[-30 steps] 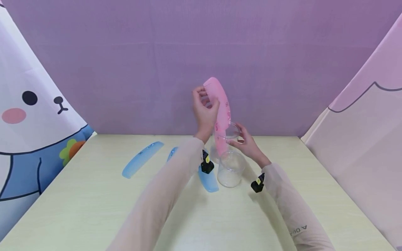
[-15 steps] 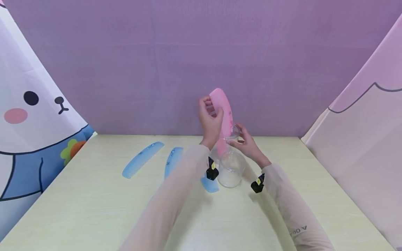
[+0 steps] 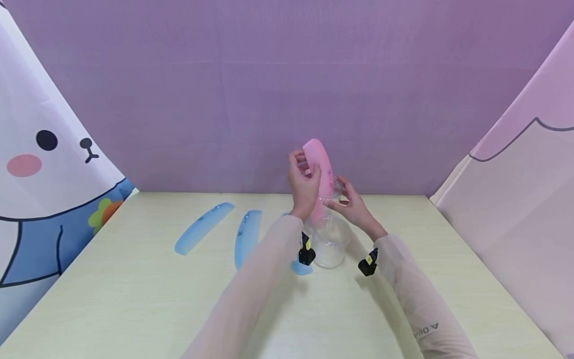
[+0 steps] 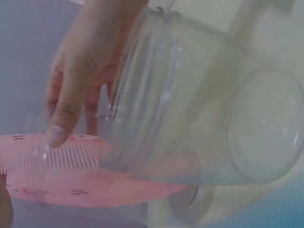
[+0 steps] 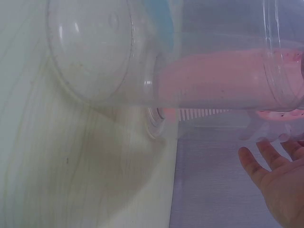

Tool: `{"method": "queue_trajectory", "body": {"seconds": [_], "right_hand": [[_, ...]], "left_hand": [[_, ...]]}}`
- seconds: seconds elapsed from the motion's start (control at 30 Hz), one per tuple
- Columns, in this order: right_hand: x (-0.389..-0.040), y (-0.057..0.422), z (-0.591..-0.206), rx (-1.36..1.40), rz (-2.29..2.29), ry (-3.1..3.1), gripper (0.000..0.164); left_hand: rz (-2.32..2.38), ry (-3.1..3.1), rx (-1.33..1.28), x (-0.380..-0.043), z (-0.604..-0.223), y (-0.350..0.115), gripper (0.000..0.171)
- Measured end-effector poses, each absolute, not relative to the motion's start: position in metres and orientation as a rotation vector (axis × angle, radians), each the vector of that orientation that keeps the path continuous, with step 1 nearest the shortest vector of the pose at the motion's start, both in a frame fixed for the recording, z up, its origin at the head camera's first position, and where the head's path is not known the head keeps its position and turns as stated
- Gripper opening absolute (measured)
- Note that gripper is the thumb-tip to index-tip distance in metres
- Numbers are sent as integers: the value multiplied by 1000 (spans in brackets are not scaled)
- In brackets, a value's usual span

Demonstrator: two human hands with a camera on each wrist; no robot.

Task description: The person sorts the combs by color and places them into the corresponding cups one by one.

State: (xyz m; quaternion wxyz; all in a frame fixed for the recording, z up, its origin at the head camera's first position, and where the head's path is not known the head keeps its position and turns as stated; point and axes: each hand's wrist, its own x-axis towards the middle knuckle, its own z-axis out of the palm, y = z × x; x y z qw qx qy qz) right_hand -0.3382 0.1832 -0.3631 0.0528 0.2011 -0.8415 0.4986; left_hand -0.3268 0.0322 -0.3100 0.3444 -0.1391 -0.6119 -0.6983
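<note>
In the head view my left hand (image 3: 305, 187) pinches a pink comb (image 3: 322, 162), thumb in front and other fingers behind. The comb leans, its lower end inside the rear clear jar (image 3: 337, 187). My right hand (image 3: 357, 210) holds that jar near its rim, thumb and fingers around it. A second clear jar (image 3: 330, 253) stands in front and partly hides the rear one. The left wrist view shows the right hand's thumb (image 4: 59, 130) over the pink comb (image 4: 118, 192); whether a second pink comb is there, I cannot tell. The right wrist view shows right-hand fingers (image 5: 268, 159) by the jar.
Three blue combs lie on the pale table (image 3: 148, 299): a left one (image 3: 204, 228), a middle one (image 3: 247, 237), and one (image 3: 301, 268) mostly hidden under my left forearm. A purple cloth wall (image 3: 179, 99) stands behind the table's back edge.
My left hand has come down and slightly right, lowering the pink comb deeper into the rear jar. More of the middle blue comb shows. The right hand stays put.
</note>
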Motion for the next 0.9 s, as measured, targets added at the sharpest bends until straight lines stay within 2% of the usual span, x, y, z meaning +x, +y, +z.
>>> {"method": "queue_trajectory", "body": {"seconds": [0.37, 0.67, 0.9], "right_hand": [[-337, 183, -363, 602, 1490, -2582, 83], [-316, 175, -340, 589, 1556, -2601, 80], [-313, 173, -337, 600, 1560, -2590, 79]], "left_hand": [[-1813, -1678, -318, -328, -325, 34, 39], [-1754, -1782, -304, -331, -331, 33, 38], [-1707, -1866, -291, -334, -330, 28, 40]]}}
